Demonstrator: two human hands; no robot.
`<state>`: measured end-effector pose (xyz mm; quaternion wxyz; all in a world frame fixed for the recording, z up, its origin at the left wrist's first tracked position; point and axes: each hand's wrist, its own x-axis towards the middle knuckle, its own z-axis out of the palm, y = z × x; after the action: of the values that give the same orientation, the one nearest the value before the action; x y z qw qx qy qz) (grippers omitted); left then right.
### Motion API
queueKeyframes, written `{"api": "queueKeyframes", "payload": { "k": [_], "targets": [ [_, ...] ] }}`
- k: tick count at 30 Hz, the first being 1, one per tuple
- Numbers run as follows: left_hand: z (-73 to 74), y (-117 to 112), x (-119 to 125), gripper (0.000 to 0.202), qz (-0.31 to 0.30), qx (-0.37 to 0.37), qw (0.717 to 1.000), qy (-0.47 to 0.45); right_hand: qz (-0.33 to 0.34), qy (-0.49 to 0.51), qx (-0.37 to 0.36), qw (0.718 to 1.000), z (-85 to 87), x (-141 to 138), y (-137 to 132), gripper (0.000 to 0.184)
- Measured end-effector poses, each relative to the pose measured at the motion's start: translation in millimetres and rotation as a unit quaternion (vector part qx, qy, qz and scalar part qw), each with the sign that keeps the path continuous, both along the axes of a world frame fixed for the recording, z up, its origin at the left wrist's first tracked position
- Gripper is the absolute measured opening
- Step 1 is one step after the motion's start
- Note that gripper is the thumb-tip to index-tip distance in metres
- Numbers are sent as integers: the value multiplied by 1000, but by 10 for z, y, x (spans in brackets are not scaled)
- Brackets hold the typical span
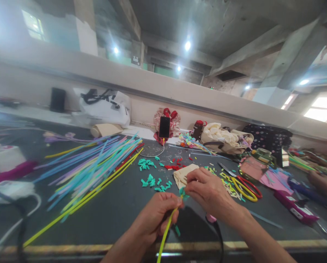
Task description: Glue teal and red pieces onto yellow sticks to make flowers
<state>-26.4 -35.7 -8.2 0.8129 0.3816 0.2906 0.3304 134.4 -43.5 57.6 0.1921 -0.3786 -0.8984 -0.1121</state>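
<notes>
My left hand point(163, 212) pinches a yellow pipe cleaner point(166, 233) near its upper end; its long tail hangs down past the table's front edge. Close against it, my right hand point(207, 190) has its fingers closed on a small teal piece point(183, 192) at the tip of the yellow stem. The fingers partly hide where the two meet. Just behind my right fingers lies a beige cloth point(181, 176). Short teal pieces point(149, 180) are scattered beyond my left hand, and red bits point(177, 162) lie farther back.
Long coloured pipe cleaners point(97, 171) spread across the left. To the right are scissors point(244, 186), yellow cut bits point(229, 186) and a magenta glue gun point(296, 207). A propped phone point(164, 127) stands at the back. Another person's hand point(322, 184) shows at far right.
</notes>
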Motion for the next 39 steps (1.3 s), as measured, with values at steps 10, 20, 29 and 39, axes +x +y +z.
{"api": "queueKeyframes", "payload": {
  "k": [10, 20, 29, 39],
  "targets": [
    [38, -35, 3, 12, 23, 6, 1000, -3, 6, 3, 6, 1000, -13, 4, 9, 18],
    [14, -38, -32, 12, 76, -36, 993, -83, -75, 298, 6, 952, -102, 169, -204, 22],
    [113, -45, -126, 19, 110, -13, 988, -112, -82, 341, -77, 933, -602, 96, -268, 10],
    [144, 17, -235, 22, 76, -21, 982, -174, -6, 294, -73, 953, -609, 1, -350, 16]
  ]
}}
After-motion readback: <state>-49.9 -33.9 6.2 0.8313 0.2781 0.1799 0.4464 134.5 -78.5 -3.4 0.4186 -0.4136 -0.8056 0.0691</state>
